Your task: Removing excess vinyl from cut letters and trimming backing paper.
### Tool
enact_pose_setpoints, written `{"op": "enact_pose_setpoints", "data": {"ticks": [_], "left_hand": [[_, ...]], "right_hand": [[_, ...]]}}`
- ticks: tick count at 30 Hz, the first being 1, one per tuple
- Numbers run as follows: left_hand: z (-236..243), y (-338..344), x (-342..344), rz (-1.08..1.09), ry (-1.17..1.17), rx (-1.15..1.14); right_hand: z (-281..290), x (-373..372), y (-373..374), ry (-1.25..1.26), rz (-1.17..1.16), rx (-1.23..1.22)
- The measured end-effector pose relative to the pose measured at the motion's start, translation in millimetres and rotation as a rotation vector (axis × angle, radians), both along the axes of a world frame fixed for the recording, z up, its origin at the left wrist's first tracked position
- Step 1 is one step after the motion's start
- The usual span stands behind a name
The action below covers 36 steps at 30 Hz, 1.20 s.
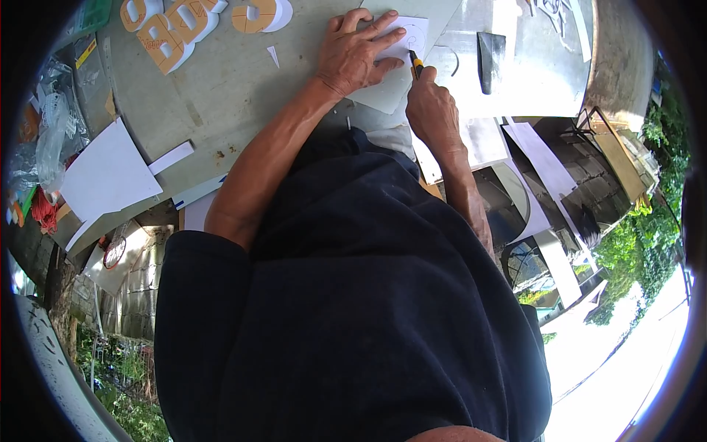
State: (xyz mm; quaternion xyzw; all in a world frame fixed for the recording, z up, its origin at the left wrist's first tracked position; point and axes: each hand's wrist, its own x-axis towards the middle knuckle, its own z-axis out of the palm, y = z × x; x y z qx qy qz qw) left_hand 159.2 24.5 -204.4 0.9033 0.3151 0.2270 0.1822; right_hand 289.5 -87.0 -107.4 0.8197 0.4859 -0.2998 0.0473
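A small white sheet (420,26) with a rounded outline drawn on it lies on a larger pale sheet (379,97) near the top of the view. My left hand (352,57) rests on it, fingers spread out, pressing it down. In my right hand (433,103) is a yellow and black utility knife (417,66). Its tip meets the small sheet beside the drawn curve, just right of my left fingers. Whether the blade has gone through the sheet is too small to tell.
Thick block letters (171,46) with tan faces and white sides stand at the far left of the table. A dark flat piece (488,62) lies to the right. A large white sheet (110,173) and clear plastic bags (55,125) lie at the left edge.
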Motion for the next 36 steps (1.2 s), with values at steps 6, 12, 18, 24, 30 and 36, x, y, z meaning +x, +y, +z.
{"op": "enact_pose_setpoints", "data": {"ticks": [6,12,18,24,30,36], "left_hand": [[0.3,-0.7,0.6,0.008,-0.008,-0.022],[0.8,0.8,1.7,0.012,0.0,-0.021],[4.8,2.8,4.8,0.019,-0.018,-0.015],[3.5,10.8,3.6,0.01,-0.041,0.005],[3.6,9.6,1.2,0.018,-0.056,-0.017],[5.1,10.6,5.7,0.013,-0.056,-0.021]], "right_hand": [[3.7,-1.6,-4.4,0.021,-0.017,-0.024],[6.4,-4.3,-9.6,0.003,-0.003,-0.024],[5.3,-5.9,-23.5,0.013,-0.029,-0.02],[11.2,10.3,-21.8,0.091,-0.061,-0.091],[16.8,22.1,-14.9,0.141,-0.197,0.143],[-28.9,29.9,-11.1,0.178,-0.129,0.261]]}}
